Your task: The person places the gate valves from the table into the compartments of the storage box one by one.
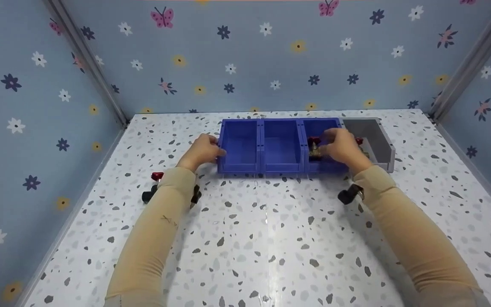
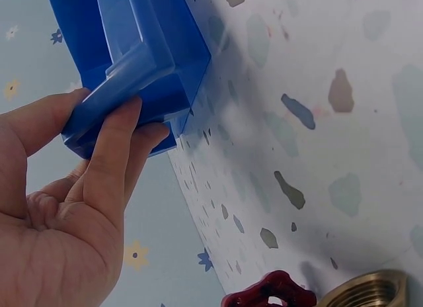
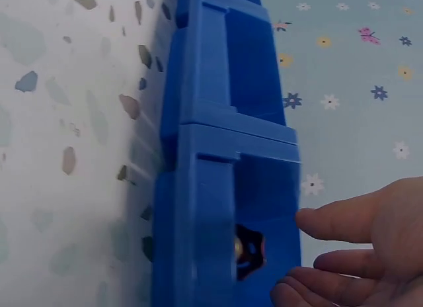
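Observation:
My left hand [image 1: 203, 150] grips the outer left wall of the leftmost blue bin [image 1: 239, 167]; in the left wrist view the thumb and fingers of the hand [image 2: 79, 175] pinch the rim of this bin [image 2: 142, 72]. Over the third blue bin [image 1: 324, 166], my right hand [image 1: 342, 147] is beside a brass valve [image 1: 315, 152] with a red handle. In the right wrist view the hand [image 3: 350, 254] has its fingers apart and slightly bent, holding nothing, with the valve handle [image 3: 250, 252] inside the bin [image 3: 205, 221].
An empty second blue bin [image 1: 281, 167] and a grey bin [image 1: 388, 147] with valve parts complete the row. Left on the speckled table [image 1: 267, 238] lie a red-handled valve [image 1: 157, 175] and dark parts, partly behind the left sleeve. Dark wrist device [image 1: 350, 194] is by the right sleeve.

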Action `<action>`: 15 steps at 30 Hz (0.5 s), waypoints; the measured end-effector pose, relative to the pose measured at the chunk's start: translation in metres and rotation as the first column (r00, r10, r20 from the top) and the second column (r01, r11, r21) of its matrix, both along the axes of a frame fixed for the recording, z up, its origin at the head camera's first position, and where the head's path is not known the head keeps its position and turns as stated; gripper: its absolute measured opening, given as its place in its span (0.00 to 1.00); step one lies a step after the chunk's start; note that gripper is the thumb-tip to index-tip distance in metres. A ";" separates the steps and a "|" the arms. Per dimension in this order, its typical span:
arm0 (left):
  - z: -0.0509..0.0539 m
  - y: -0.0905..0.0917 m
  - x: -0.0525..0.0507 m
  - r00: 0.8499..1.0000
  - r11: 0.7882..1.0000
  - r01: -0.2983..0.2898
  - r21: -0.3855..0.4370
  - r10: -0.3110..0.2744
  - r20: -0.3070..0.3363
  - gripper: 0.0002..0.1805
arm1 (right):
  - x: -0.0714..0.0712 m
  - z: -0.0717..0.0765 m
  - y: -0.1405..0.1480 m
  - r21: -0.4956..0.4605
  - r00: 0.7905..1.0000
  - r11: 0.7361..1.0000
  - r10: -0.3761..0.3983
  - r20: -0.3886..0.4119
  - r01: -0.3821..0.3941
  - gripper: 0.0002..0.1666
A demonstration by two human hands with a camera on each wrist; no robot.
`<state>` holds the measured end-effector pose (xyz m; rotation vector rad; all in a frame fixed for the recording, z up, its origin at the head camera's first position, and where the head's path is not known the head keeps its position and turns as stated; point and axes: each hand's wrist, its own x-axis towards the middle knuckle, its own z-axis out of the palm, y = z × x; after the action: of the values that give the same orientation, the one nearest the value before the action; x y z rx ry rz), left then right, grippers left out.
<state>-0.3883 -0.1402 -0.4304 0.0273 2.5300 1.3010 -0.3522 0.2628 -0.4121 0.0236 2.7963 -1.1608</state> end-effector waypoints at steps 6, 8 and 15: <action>0.000 0.000 -0.001 1.000 1.000 -0.007 0.002 0.007 0.002 0.33 | 0.006 0.019 0.013 -0.046 0.999 0.999 -0.025 -0.023 0.024 0.40; 0.000 0.000 -0.001 1.000 1.000 -0.007 0.006 0.007 0.003 0.33 | 0.008 0.024 0.017 -0.065 0.999 0.997 -0.035 -0.033 0.033 0.39; 0.000 0.000 -0.001 1.000 1.000 0.007 0.022 -0.007 0.000 0.30 | 0.015 0.036 0.030 -0.147 0.996 0.987 -0.076 -0.053 0.067 0.38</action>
<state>-0.3890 -0.1399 -0.4303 0.0406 2.5138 1.3266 -0.3375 0.2932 -0.3761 0.0795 2.7731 -1.4011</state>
